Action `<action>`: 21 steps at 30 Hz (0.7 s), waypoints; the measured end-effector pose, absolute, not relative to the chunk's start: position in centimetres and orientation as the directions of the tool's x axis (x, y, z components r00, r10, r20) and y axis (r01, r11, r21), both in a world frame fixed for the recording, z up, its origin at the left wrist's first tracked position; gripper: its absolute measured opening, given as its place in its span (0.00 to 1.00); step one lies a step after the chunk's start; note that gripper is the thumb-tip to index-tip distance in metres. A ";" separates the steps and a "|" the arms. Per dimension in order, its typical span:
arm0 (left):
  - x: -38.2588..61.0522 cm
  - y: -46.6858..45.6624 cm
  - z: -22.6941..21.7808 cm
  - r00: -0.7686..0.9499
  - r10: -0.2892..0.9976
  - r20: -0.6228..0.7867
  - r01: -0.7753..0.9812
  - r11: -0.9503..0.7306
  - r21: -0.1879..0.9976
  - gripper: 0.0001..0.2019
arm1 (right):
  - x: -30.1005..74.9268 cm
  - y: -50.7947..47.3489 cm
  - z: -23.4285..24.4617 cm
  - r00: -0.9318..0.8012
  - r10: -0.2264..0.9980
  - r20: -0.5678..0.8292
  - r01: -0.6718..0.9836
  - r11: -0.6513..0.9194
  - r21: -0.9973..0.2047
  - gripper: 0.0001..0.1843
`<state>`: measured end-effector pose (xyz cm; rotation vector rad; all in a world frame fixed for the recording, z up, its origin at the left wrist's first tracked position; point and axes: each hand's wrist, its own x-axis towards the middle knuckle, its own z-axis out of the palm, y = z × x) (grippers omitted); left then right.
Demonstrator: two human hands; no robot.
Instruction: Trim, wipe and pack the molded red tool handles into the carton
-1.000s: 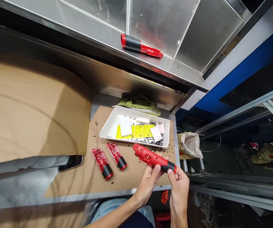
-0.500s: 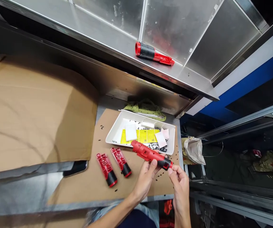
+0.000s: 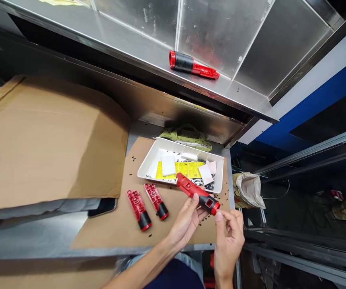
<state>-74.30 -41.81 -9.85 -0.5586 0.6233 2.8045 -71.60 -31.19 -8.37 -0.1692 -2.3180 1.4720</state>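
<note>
My left hand (image 3: pixel 187 218) grips a red and black tool housing (image 3: pixel 197 194) around its middle, holding it above the front right of the cardboard mat (image 3: pixel 106 237). My right hand (image 3: pixel 230 237) is just to the right of the housing's black end, thumb and forefinger pinched together near the red tip; whether they hold anything is too small to see. Two red and black half shells (image 3: pixel 138 204) (image 3: pixel 156 196) lie side by side on the mat to the left.
A white tray (image 3: pixel 148 160) with yellow labels, white pads and small black screws sits behind the hands. Another red and black housing (image 3: pixel 192 65) lies on the steel shelf (image 3: pixel 124 38) above. A large cardboard sheet (image 3: pixel 40 136) covers the left. A crumpled paper bag (image 3: pixel 248 186) hangs off the table's right edge.
The housing has turned so its black end points toward me. My right hand has come off the end and now pinches beside it.
</note>
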 end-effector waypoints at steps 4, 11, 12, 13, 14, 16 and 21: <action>-74.8 -42.1 -10.4 -0.907 0.079 -0.413 -0.288 -0.833 0.473 0.37 | -72.2 -28.1 -9.7 -0.878 0.396 0.268 -0.079 0.433 -0.898 0.21; -74.8 -43.3 -10.5 -0.917 0.175 -0.358 -0.369 -0.711 0.598 0.37 | -74.0 -25.3 -15.8 -0.988 0.155 0.012 0.069 0.508 -0.858 0.22; -74.6 -43.4 -10.3 -0.913 0.218 -0.345 -0.393 -0.697 0.600 0.36 | -73.9 -25.7 -16.3 -0.991 0.130 -0.025 0.085 0.484 -0.871 0.23; -74.3 -43.5 -10.1 -0.904 0.264 -0.336 -0.421 -0.686 0.593 0.35 | -73.8 -26.1 -16.5 -0.992 0.110 -0.055 0.099 0.448 -0.889 0.24; -74.0 -43.5 -9.9 -0.889 0.313 -0.333 -0.455 -0.675 0.581 0.35 | -73.6 -26.6 -16.5 -0.992 0.097 -0.078 0.111 0.400 -0.910 0.25; -73.4 -43.4 -9.2 -0.850 0.399 -0.345 -0.527 -0.646 0.553 0.34 | -73.5 -27.2 -15.6 -0.989 0.102 -0.104 0.129 0.287 -0.949 0.27; -72.3 -43.0 -8.0 -0.781 0.463 -0.418 -0.622 -0.527 0.579 0.31 | -74.6 -26.8 -11.1 -0.984 0.178 -0.019 0.040 0.114 -0.993 0.30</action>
